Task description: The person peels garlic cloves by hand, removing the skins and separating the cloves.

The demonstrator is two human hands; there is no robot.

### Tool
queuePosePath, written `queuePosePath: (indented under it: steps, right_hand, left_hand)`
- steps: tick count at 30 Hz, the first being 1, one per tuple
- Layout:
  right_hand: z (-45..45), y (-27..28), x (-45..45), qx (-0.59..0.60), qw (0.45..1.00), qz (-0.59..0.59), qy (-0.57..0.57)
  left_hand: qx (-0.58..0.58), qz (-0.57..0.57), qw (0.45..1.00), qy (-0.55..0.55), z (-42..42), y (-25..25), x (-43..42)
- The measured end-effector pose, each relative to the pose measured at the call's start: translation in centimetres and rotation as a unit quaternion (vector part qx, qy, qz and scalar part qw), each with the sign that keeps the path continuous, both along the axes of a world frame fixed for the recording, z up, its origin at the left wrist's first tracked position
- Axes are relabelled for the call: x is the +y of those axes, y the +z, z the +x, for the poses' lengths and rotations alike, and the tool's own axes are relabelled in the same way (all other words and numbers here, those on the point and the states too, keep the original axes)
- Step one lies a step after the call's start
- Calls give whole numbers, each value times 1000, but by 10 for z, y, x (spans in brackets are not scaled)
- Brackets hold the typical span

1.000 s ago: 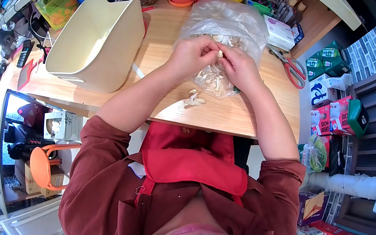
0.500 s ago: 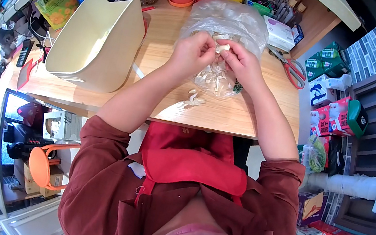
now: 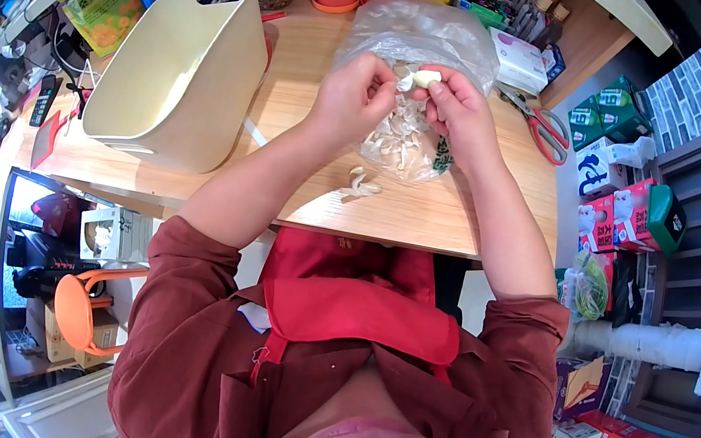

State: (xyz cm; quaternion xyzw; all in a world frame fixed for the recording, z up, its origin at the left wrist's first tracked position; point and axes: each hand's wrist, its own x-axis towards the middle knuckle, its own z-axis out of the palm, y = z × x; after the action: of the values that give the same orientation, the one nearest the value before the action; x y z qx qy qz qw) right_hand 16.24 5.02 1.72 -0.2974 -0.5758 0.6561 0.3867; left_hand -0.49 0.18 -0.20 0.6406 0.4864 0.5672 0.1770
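Your right fingers (image 3: 443, 96) grip a pale clove (image 3: 427, 79); your left fingers (image 3: 382, 79) are closed beside it, above the bag (image 3: 403, 146).

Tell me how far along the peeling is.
Already off: the loose skins in the plastic bag. In hand: a garlic clove, looking nearly bare, in the right hand, with a papery flake beside the left hand. To go: probably that flake; I can't tell how many cloves remain.
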Motion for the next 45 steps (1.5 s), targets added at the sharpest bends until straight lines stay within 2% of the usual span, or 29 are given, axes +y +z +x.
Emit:
queuePosePath:
  steps: [2,5,8,11,14,17,20,26,41,45]
  right_hand:
    - [2,0,1,26,999,-19,15]
    - [5,-3,9,76,995,-63,6]
    - [6,0,9,97,991,-89,11]
    - [5,4,2,101,988,-103,51]
    - [4,4,1,105,984,-123,69]
    - [6,4,3,91,984,-137,72]
    - [6,2,4,79,983,-134,93]
    - [3,-1,3,55,986,-110,110]
    - [4,-6,4,21,990,-77,118]
    - [5,-5,5,18,990,-78,116]
  left_hand:
    - [73,9,997,5,0,3,-4]
    - [32,50,998,22,2,2,-6]
    - [104,68,991,56,2,10,-9]
    - [154,29,987,33,1,1,-4]
    - [138,-7,990,37,1,4,-5]
    - [82,18,995,44,5,6,-5]
    - [91,19,996,13,6,15,-10]
    - [146,173,974,10,-1,6,0]
    - [118,86,983,113,-2,5,1]
    - [108,74,987,98,-5,0,5]
